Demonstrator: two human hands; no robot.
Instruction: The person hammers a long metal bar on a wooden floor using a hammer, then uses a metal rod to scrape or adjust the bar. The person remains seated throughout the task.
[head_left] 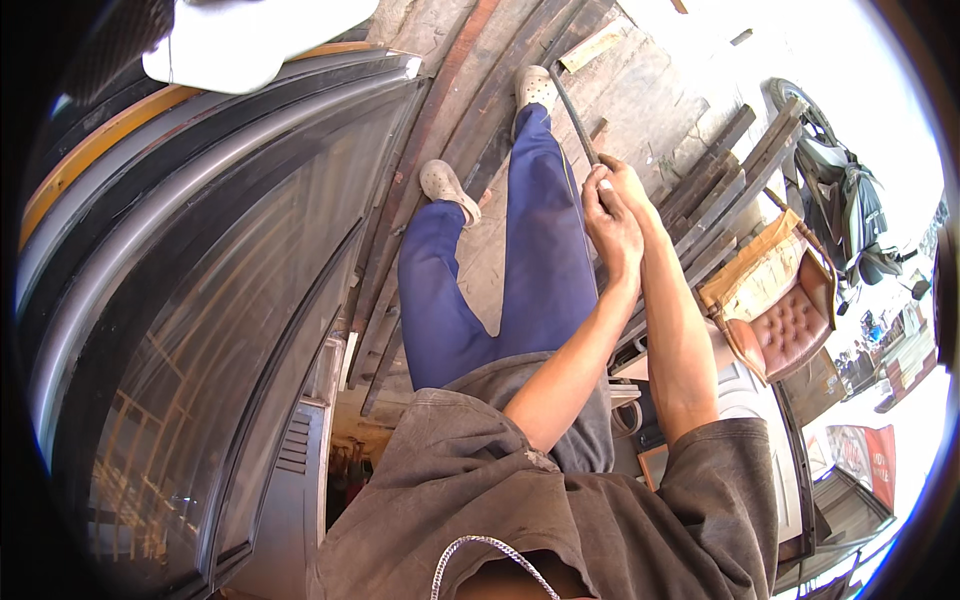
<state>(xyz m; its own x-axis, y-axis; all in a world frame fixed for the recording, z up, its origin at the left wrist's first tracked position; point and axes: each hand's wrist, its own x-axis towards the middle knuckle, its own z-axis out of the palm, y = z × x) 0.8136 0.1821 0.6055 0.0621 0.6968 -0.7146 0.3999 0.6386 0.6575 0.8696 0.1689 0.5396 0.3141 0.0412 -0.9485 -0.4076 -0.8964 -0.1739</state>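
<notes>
Gripping a thin dark strip [572,112], apparently a length of rubber seal or trim, both hands were closed around its near end in front of the person's body. The left hand [612,228] was wrapped over the strip just below the right hand [622,180], the two touching; the right hand's fingertips [604,184] pinched the strip where it emerged. Whether the strip ran on through both palms could not be determined, as the hands covered it. From the grip the strip extended away from the person, its long axis running up and slightly left in the head view, with a gentle bow, its far end lying close beside the shoe [536,88] on the right foot. The step in hand was judged to be drawing or straightening the strip between the hands; the next move would call for a steady pull along the strip's own axis, with the grip kept tight so that it did not slip or kink. The person stood in blue trousers [530,250] on a wooden plank floor [640,90]. A large curved glass panel in a grey frame [210,290] stood well apart to the left. A brown buttoned chair [785,325] and stacked dark bars [720,190] lay to the right.
</notes>
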